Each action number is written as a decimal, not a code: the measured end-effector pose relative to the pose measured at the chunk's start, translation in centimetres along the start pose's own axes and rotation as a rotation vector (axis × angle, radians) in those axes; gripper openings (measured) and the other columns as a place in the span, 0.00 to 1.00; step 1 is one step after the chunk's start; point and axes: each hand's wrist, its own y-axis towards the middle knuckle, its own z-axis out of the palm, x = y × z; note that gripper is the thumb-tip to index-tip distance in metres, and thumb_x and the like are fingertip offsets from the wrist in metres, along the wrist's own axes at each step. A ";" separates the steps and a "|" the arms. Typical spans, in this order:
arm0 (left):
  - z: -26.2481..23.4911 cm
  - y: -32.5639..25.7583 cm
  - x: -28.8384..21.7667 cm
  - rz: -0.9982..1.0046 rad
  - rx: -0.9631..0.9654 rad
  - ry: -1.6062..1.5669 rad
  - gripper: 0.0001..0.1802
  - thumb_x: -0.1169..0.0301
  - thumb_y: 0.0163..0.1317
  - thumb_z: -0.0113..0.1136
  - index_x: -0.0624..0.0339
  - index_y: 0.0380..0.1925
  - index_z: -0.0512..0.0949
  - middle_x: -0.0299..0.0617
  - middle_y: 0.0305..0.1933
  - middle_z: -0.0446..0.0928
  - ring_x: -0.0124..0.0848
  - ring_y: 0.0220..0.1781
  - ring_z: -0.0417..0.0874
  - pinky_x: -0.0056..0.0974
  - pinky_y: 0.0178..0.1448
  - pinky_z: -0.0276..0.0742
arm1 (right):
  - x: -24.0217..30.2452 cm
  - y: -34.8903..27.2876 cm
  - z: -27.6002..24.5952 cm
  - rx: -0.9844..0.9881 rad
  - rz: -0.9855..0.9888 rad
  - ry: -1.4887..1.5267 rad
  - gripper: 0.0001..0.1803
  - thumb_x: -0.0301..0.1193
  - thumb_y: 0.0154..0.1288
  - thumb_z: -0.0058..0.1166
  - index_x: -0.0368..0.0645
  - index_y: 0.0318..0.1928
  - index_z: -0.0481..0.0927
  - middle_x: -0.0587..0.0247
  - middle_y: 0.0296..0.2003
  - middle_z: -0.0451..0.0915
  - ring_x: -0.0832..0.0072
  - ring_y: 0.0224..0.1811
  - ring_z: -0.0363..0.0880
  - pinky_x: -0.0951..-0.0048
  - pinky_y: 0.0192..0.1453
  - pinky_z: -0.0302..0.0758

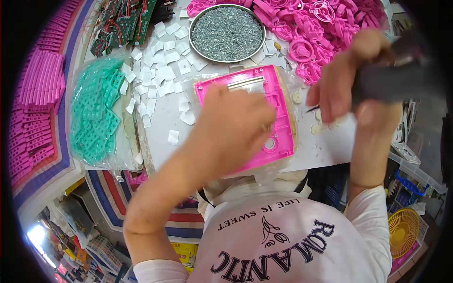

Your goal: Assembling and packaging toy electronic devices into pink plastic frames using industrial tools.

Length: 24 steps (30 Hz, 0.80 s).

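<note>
A bright pink plastic casing (286,123) lies on the table in front of me, with a silvery strip and a round hole in it. Over its middle is my left hand (236,125), its fingers curled together and blurred; what they may pinch is too small to make out. To the right of the casing, my right hand (339,80) is wrapped round a dark power screwdriver (391,82). The tool's thin bit points left, apart from the casing. Motion smears both the hand and the tool.
A round metal dish of small screws (228,34) stands behind the casing. Pink ring-shaped parts (311,33) are heaped at the back right. White paper squares (165,73), a bag of teal parts (96,108), circuit boards (127,28) and stacked pink strips (41,78) lie leftward.
</note>
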 end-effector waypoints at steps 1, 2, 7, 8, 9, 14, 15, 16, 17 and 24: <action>0.7 -1.6 -0.8 -0.024 -0.053 0.038 0.07 0.73 0.53 0.69 0.55 0.31 0.80 0.39 0.33 0.79 0.38 0.34 0.80 0.44 0.43 0.65 | -0.7 -0.2 1.9 -0.028 0.001 0.065 0.34 0.47 0.69 0.66 0.53 0.68 0.67 0.70 0.26 0.80 0.74 0.26 0.80 0.68 0.33 0.84; 1.4 -2.6 -1.7 -0.030 -0.100 0.057 0.08 0.73 0.53 0.70 0.53 0.33 0.81 0.37 0.34 0.80 0.36 0.34 0.79 0.45 0.45 0.64 | -0.7 -0.7 3.5 -0.072 0.004 0.113 0.34 0.46 0.68 0.68 0.54 0.68 0.67 0.72 0.25 0.79 0.77 0.25 0.80 0.69 0.32 0.84; 3.4 -4.2 -2.8 -0.041 -0.305 0.097 0.12 0.70 0.52 0.73 0.49 0.37 0.82 0.29 0.38 0.80 0.28 0.36 0.78 0.43 0.53 0.61 | 0.3 -1.9 5.6 -0.061 -0.073 0.308 0.26 0.42 0.69 0.68 0.58 0.61 0.69 0.75 0.23 0.78 0.82 0.23 0.77 0.73 0.31 0.83; 3.5 -4.6 -2.8 -0.057 -0.312 0.092 0.13 0.71 0.52 0.73 0.50 0.39 0.82 0.29 0.38 0.81 0.28 0.36 0.78 0.43 0.53 0.60 | 0.4 -1.8 5.7 -0.037 -0.064 0.327 0.24 0.41 0.70 0.67 0.58 0.60 0.69 0.74 0.23 0.78 0.82 0.23 0.76 0.73 0.31 0.83; 3.5 -4.8 -2.7 -0.072 -0.319 0.088 0.14 0.71 0.52 0.74 0.50 0.40 0.83 0.28 0.39 0.81 0.28 0.36 0.78 0.43 0.53 0.60 | 0.5 -1.7 5.9 -0.016 -0.054 0.344 0.23 0.40 0.71 0.66 0.58 0.58 0.69 0.74 0.24 0.78 0.82 0.23 0.76 0.73 0.31 0.83; 3.5 -4.7 -2.5 -0.029 -0.343 0.021 0.16 0.71 0.51 0.75 0.50 0.41 0.82 0.29 0.38 0.81 0.29 0.36 0.79 0.44 0.53 0.60 | 0.7 -1.8 6.5 -0.023 -0.055 0.335 0.23 0.38 0.71 0.66 0.55 0.58 0.69 0.73 0.24 0.78 0.81 0.23 0.76 0.72 0.32 0.83; 3.6 -4.8 -2.4 -0.022 -0.348 0.006 0.17 0.71 0.50 0.75 0.50 0.41 0.82 0.29 0.38 0.81 0.30 0.36 0.79 0.44 0.53 0.60 | 0.6 -1.9 6.7 -0.035 -0.052 0.329 0.23 0.37 0.71 0.66 0.55 0.58 0.69 0.73 0.24 0.78 0.81 0.23 0.76 0.72 0.31 0.83; 3.7 -5.0 -2.3 -0.012 -0.358 0.003 0.18 0.71 0.50 0.76 0.50 0.41 0.82 0.30 0.38 0.81 0.30 0.36 0.79 0.44 0.53 0.60 | 0.5 -2.0 6.8 -0.035 -0.051 0.337 0.23 0.37 0.71 0.66 0.54 0.58 0.69 0.73 0.24 0.78 0.80 0.23 0.76 0.72 0.31 0.83; 3.9 -5.2 -2.1 -0.002 -0.368 0.000 0.19 0.71 0.49 0.76 0.50 0.42 0.82 0.30 0.38 0.81 0.31 0.36 0.79 0.44 0.53 0.60 | 0.3 -2.0 6.9 -0.040 -0.052 0.352 0.23 0.37 0.70 0.66 0.54 0.58 0.69 0.73 0.24 0.78 0.80 0.22 0.76 0.72 0.31 0.82; 2.8 -4.5 -2.1 -0.123 -0.236 0.136 0.19 0.63 0.52 0.74 0.53 0.44 0.84 0.35 0.49 0.82 0.34 0.47 0.79 0.48 0.58 0.61 | -0.2 -2.8 5.9 -0.189 -0.096 0.360 0.26 0.40 0.69 0.68 0.56 0.61 0.70 0.76 0.19 0.74 0.81 0.18 0.70 0.76 0.26 0.78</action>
